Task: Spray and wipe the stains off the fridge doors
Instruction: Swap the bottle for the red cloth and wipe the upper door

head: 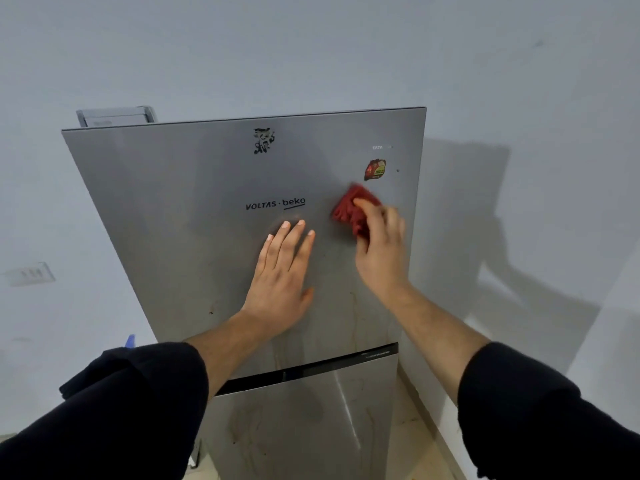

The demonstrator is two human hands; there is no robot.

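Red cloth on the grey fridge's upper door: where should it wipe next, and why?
Probably draw the crumpled red cloth, gripped in the right hand, down to the brownish drip streaks low on the grey metal upper door; they look unwiped.

The fridge's upper door [166, 209] sits directly above the lower door [304, 427], with the wall [311, 46] behind. The left hand [282, 271] lies flat on the upper door, just below the brand lettering [275, 203]. To its right, the right hand [381, 251] grips a cloth [349, 209] against the same door, just beneath a sticker [375, 169]. Sticker remnants [264, 141] sit near the door's top edge, above the lettering. A switch plate [29, 273] is on the wall, left of the fridge.
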